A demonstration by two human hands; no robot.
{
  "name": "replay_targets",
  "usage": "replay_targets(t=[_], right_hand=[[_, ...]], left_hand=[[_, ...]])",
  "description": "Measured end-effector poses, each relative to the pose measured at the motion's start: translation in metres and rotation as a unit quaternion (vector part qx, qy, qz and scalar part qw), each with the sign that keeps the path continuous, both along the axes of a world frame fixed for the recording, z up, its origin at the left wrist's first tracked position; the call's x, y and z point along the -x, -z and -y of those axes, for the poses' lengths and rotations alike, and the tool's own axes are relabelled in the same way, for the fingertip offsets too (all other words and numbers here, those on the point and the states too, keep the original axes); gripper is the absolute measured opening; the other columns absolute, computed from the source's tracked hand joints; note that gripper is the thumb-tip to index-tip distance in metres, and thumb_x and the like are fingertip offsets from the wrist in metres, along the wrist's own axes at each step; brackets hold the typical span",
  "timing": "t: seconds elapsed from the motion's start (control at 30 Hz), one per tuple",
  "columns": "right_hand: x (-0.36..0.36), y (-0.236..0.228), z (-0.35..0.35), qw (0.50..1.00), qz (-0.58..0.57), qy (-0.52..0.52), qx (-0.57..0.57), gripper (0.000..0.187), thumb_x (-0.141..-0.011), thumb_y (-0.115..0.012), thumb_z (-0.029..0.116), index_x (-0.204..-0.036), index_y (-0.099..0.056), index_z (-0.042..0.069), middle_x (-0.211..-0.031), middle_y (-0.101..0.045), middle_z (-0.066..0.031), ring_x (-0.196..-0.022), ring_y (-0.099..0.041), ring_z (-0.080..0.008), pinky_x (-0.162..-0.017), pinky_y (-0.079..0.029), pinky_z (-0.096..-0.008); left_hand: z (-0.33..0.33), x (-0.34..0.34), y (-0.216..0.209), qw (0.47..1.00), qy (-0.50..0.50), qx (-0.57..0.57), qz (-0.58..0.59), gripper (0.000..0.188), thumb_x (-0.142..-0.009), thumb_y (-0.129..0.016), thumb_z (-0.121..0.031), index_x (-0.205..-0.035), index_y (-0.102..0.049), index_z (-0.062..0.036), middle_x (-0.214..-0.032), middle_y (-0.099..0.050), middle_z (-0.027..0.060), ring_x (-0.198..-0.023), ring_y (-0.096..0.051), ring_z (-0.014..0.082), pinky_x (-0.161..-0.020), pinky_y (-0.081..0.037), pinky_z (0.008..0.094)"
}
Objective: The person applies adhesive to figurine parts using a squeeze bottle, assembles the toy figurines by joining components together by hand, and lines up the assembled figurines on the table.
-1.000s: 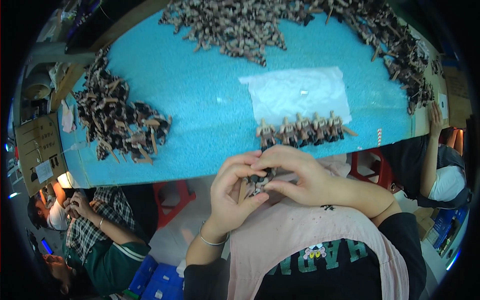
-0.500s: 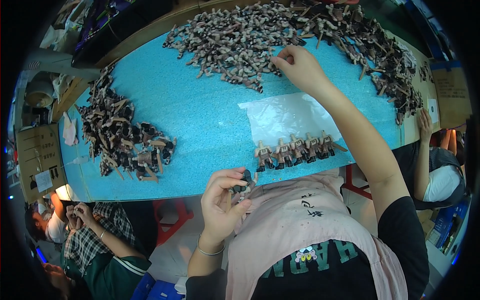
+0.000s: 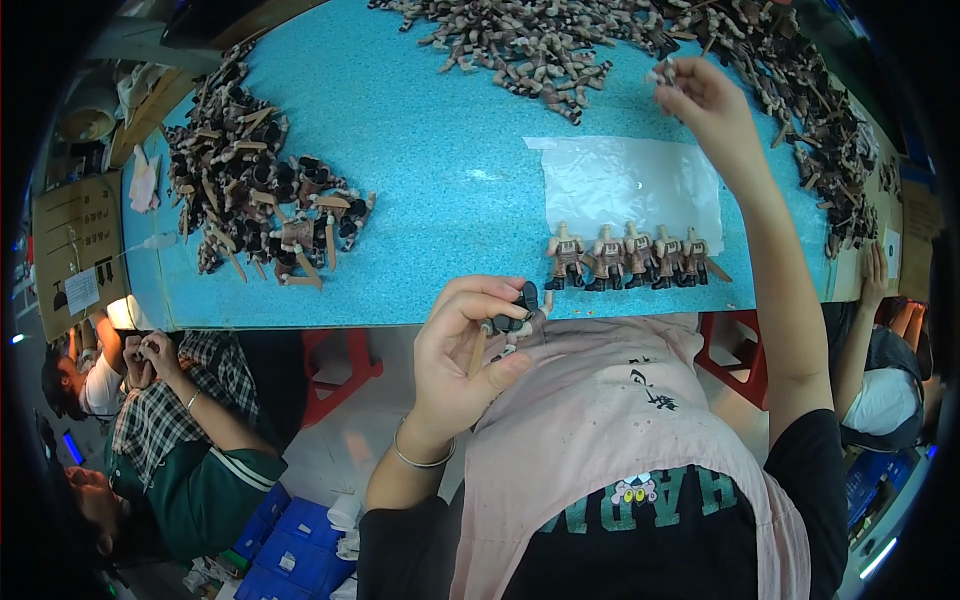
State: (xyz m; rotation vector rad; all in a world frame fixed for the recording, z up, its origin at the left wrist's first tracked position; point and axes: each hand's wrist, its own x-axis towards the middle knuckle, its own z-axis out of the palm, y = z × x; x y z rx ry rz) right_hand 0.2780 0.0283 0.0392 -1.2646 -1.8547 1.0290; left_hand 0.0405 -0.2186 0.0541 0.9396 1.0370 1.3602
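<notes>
Near the table's front edge my left hand is closed around a toy figure with black boots, a flat tan piece sticking out below. My right hand is raised over the far right of the blue table. Its thumb and fingers pinch a small pale-and-dark toy part; its exact shape is too small to make out. Below that hand, several headless-looking toy figures lie side by side in a row, their boots toward me. They overlap the near edge of a clear plastic sheet.
A heap of small toy parts covers the far middle. Brown figures with tan pieces form piles at left and right. A cardboard box stands at the left end. Co-workers sit on both sides, one in a green sleeve.
My right hand has lifted off the heap's edge and moved right, now with a small part between its fingers. The left hand keeps the figure. The whole view has shifted slightly.
</notes>
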Motion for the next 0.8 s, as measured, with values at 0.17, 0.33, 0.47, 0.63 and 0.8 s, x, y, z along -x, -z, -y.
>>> replay_targets(t=[0.17,0.33,0.47,0.63,0.8], right_hand=[[-0.023,-0.009,0.05,0.998,-0.009,-0.015,0.068,0.018,-0.088,-0.064,0.012,-0.102,-0.065,0.0,-0.09,-0.065,-0.0039,-0.08,-0.058,-0.0086,-0.072,-0.047,-0.0236],[-0.02,-0.015,0.08,0.99,0.097,-0.073,-0.068,0.015,-0.078,-0.067,0.002,-0.092,-0.065,0.004,-0.086,-0.06,-0.0102,-0.08,-0.059,-0.0268,-0.068,-0.047,-0.0337],[-0.014,-0.004,0.082,0.982,0.13,-0.076,-0.111,0.014,-0.076,-0.067,0.0,-0.089,-0.064,0.003,-0.084,-0.058,-0.0116,-0.08,-0.058,-0.0302,-0.069,-0.047,-0.0374],[-0.009,-0.005,0.075,0.979,0.153,-0.075,-0.114,0.013,-0.077,-0.067,-0.002,-0.089,-0.064,0.0,-0.085,-0.058,-0.0105,-0.079,-0.058,-0.0255,-0.069,-0.047,-0.033],[-0.011,-0.016,0.078,0.985,0.147,-0.045,-0.079,0.01,-0.079,-0.064,0.0,-0.088,-0.062,-0.001,-0.083,-0.058,-0.01,-0.075,-0.058,-0.0227,-0.068,-0.046,-0.0319]], left_hand=[[-0.003,-0.004,0.0,1.0,0.007,0.004,-0.002,0.036,-0.077,-0.078,-0.015,-0.103,-0.06,0.0024,-0.115,-0.05,0.0121,-0.118,-0.049,0.0263,-0.101,-0.039,0.0386],[-0.003,-0.005,0.002,0.999,0.0,0.02,-0.029,0.036,-0.077,-0.076,-0.015,-0.102,-0.059,0.003,-0.114,-0.049,0.0118,-0.117,-0.05,0.0267,-0.1,-0.039,0.0392],[-0.007,-0.005,0.002,0.999,-0.002,0.027,-0.03,0.035,-0.077,-0.076,-0.015,-0.101,-0.059,0.0031,-0.114,-0.048,0.0118,-0.116,-0.05,0.0262,-0.1,-0.039,0.0393],[-0.003,-0.003,-0.001,0.998,-0.026,0.03,-0.045,0.034,-0.077,-0.076,-0.013,-0.102,-0.059,0.0032,-0.114,-0.049,0.0114,-0.116,-0.05,0.0247,-0.101,-0.039,0.0386],[-0.008,0.002,-0.005,0.997,-0.032,0.028,-0.068,0.033,-0.077,-0.076,-0.011,-0.102,-0.061,0.0023,-0.114,-0.05,0.0112,-0.111,-0.05,0.0208,-0.098,-0.04,0.0332]])
